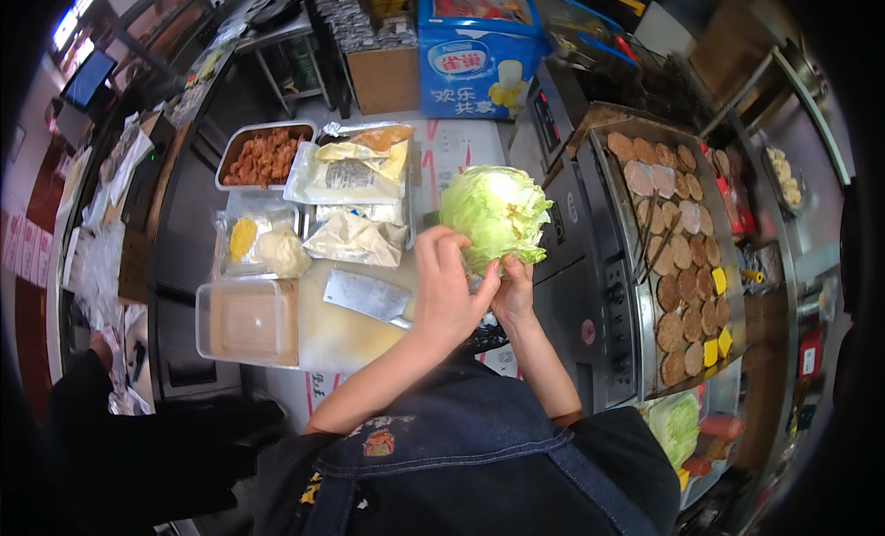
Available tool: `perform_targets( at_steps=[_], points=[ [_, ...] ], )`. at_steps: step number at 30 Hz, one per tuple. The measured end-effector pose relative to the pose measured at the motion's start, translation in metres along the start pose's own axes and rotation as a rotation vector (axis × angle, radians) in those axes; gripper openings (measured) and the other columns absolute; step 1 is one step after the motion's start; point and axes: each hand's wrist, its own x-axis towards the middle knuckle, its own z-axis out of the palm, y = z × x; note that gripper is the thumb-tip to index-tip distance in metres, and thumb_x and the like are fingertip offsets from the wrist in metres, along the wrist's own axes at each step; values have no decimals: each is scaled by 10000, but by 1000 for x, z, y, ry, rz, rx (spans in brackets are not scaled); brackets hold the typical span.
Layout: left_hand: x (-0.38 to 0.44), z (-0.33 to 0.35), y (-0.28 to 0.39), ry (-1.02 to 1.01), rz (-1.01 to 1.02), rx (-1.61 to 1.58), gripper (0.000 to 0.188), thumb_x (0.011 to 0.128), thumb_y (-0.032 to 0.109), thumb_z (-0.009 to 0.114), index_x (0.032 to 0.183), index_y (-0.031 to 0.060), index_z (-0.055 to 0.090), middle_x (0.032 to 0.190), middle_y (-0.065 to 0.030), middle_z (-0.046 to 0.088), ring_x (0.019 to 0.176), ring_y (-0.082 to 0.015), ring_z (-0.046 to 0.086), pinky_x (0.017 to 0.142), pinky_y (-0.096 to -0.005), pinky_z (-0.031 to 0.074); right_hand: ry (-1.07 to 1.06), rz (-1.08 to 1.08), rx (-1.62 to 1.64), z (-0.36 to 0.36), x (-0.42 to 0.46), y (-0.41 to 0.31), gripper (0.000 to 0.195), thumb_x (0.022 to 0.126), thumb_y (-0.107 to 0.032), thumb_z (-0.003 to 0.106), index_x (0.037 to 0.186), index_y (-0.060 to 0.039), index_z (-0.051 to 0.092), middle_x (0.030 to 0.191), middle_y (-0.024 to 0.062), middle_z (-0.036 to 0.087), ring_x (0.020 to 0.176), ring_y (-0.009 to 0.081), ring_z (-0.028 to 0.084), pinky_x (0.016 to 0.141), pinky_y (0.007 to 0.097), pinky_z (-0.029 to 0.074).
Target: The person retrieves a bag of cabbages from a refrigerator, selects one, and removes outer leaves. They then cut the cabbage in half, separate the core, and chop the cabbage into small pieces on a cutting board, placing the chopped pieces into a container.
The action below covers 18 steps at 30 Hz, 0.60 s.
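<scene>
A head of iceberg lettuce [494, 214] is held up in front of me, to the right of the white cutting board [332, 328]. Against its lower left side rest the fingers of my left hand [449, 280]. My right hand [515, 290] grips its lower edge, thumb on the outer leaves. Between the two hands something dark and shiny shows, too hidden to name. A cleaver [368, 295] lies flat on the board, its handle partly behind my left forearm. Left of it sits a clear plastic container [252, 322].
Fried meat pieces [266, 157] fill a metal tray behind the board, beside packaged food [352, 169]. To the right, a griddle [736, 328] carries many patties. A blue freezer [480, 66] stands at the back. Another person's hand [102, 349] is at the far left.
</scene>
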Motion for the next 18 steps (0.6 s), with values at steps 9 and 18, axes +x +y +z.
perform_targets(
  at_steps=[9, 18],
  points=[
    [11, -11, -10, -41, 188, 171, 218, 736, 37, 669, 933, 32, 576, 969, -142, 508, 927, -357, 502, 790, -456, 455, -11, -37, -22, 3, 4, 2, 816, 767, -182, 777, 1434, -110, 312, 1347, 103, 491, 1233, 250, 505, 1037, 412, 434],
    [40, -32, -7, -92, 308, 88, 276, 766, 22, 691, 1031, 76, 633, 1138, -160, 516, 1057, -357, 503, 867, -423, 462, -41, 5, -80, -8, 1, -5, 898, 751, -189, 795, 1458, -112, 247, 1405, 102, 421, 1305, 256, 435, 1084, 425, 380]
  ],
)
